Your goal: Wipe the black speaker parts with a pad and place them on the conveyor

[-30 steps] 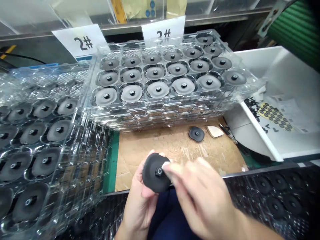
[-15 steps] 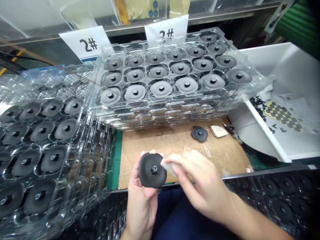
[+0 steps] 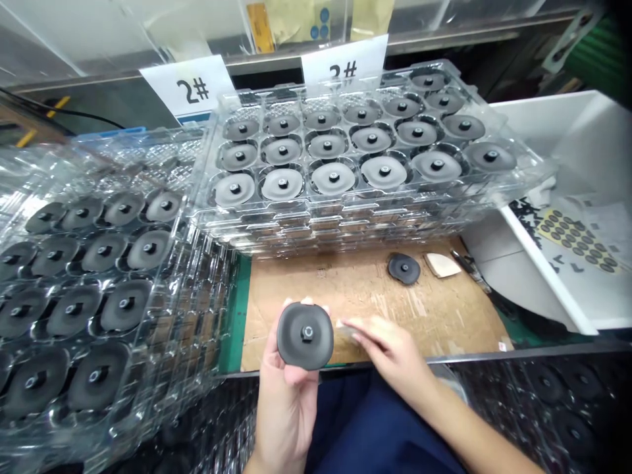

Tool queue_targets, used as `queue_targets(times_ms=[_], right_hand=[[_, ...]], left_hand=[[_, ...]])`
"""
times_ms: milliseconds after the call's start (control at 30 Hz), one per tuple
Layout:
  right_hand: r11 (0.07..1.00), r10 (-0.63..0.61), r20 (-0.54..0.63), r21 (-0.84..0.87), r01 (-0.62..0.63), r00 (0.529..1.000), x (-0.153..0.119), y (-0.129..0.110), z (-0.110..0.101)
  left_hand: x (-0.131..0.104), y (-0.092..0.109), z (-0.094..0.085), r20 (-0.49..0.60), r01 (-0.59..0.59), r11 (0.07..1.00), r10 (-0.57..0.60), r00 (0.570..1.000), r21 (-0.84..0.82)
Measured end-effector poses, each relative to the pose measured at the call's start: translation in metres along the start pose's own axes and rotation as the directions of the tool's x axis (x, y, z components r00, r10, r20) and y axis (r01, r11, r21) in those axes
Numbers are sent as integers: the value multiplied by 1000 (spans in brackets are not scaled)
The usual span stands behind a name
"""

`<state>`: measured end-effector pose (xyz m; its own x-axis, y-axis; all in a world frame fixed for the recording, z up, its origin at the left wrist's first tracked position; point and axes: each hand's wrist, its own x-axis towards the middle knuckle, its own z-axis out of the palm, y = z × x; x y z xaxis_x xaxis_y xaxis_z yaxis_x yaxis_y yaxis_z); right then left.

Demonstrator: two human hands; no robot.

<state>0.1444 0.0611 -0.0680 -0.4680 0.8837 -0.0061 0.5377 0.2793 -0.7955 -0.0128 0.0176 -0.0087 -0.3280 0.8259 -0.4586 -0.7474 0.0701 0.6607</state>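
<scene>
A round-cornered black disc part [image 3: 295, 342] with a small central stem rests in my left hand [image 3: 291, 401], its dished face turned up and the fingers closed around its edge. To the right of it, my right hand [image 3: 390, 352] pinches a small whitish piece [image 3: 348, 328], perhaps a cloth or pad; most of it is hidden by the fingers. A narrow gap separates this piece from the disc. Farther back on the cardboard sheet [image 3: 296, 283] lie another black disc [image 3: 403, 268] and a cream-coloured wedge-shaped pad [image 3: 443, 264].
Stacked clear plastic trays [image 3: 316, 204] full of black discs stand behind the cardboard. More trays [image 3: 162, 276] rise at the left. A white bin [image 3: 548, 270] with a sticker sheet [image 3: 577, 240] is at right, beside a dark pen-like tool [image 3: 471, 270].
My right hand has drawn away from the disc's edge, to the right and slightly down, still pinching the whitish piece. My left hand holds the disc as before. The view has shifted slightly.
</scene>
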Motion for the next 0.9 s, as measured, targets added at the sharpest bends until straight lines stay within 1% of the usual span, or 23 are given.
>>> queue_targets(times_ms=[67, 100, 167, 233, 267, 300, 367, 400, 433, 467, 533, 567, 600, 633, 667, 700, 733, 767, 800, 833, 867, 900], right_hand=[[1000, 9, 32, 9, -10, 999, -5, 8, 5], [1000, 21, 31, 14, -21, 999, -5, 7, 4], [998, 52, -8, 33, -52, 999, 1, -7, -8], [996, 41, -91, 80, -34, 995, 10, -33, -26], [991, -5, -160, 130, 26, 987, 14, -49, -34], [979, -103, -194, 152, 134, 976, 18, -64, -41], [924, -327, -191, 140, 355, 926, 22, -89, -49], [900, -398, -148, 131, 416, 906, 23, -97, -50], [892, -425, -82, 131, 433, 901, 24, -103, -50], [900, -418, -6, 137, 415, 908, 25, -106, -49], [931, -359, 130, 124, 344, 924, 27, -107, -47], [938, -343, 131, 97, 332, 930, 29, -106, -45], [940, -340, 84, 60, 336, 937, 31, -106, -43], [934, -357, 14, 18, 357, 934, 33, -106, -42], [921, -389, -44, -6, 389, 920, 34, -106, -42], [904, -426, -63, -1, 427, 903, 33, -106, -42], [886, -461, -30, 34, 462, 887, 32, -106, -44], [874, -482, 40, 84, 478, 875, 29, -105, -48], [876, -480, 121, 129, 466, 869, 26, -104, -52], [893, -447, 182, 145, 425, 876, 22, -102, -58], [921, -389, 216, 127, 369, 896, 18, -101, -63], [946, -326, 214, 79, 316, 921, 15, -101, -68]], left_hand=[[0, -1, -2, 17, 6, 1000, -6, 1000, 2], [0, -1, -2, 20, 9, 1000, -9, 1000, 5], [-1, -4, -3, 14, 15, 1000, -15, 1000, 13], [-3, -7, -2, -1, 9, 1000, -9, 1000, 17], [-4, -8, -1, 13, 19, 1000, -19, 1000, 19], [-5, -9, -1, 44, 42, 999, -43, 998, 16], [-6, -8, -2, 140, 117, 993, -117, 983, 8], [-5, -7, -4, 179, 152, 988, -151, 972, 7], [-4, -5, -6, 194, 175, 984, -174, 965, 11], [-3, -3, -8, 187, 177, 984, -177, 966, 17], [-1, -1, -11, 150, 162, 986, -165, 975, 32], [-1, -1, -12, 136, 163, 986, -166, 977, 32], [-2, -1, -11, 136, 176, 984, -178, 975, 25], [-3, -1, -10, 145, 202, 979, -202, 969, 12], [-5, 0, -8, 149, 239, 971, -236, 960, 0], [-6, 1, -6, 146, 280, 960, -276, 950, -6], [-8, 3, -3, 141, 315, 949, -311, 940, -8], [-9, 6, -1, 136, 343, 939, -339, 931, -7], [-10, 9, 2, 135, 361, 933, -356, 925, -8], [-10, 11, 4, 137, 371, 929, -366, 920, -11], [-10, 13, 6, 147, 376, 926, -370, 917, -16], [-9, 14, 7, 159, 382, 924, -373, 914, -26]])
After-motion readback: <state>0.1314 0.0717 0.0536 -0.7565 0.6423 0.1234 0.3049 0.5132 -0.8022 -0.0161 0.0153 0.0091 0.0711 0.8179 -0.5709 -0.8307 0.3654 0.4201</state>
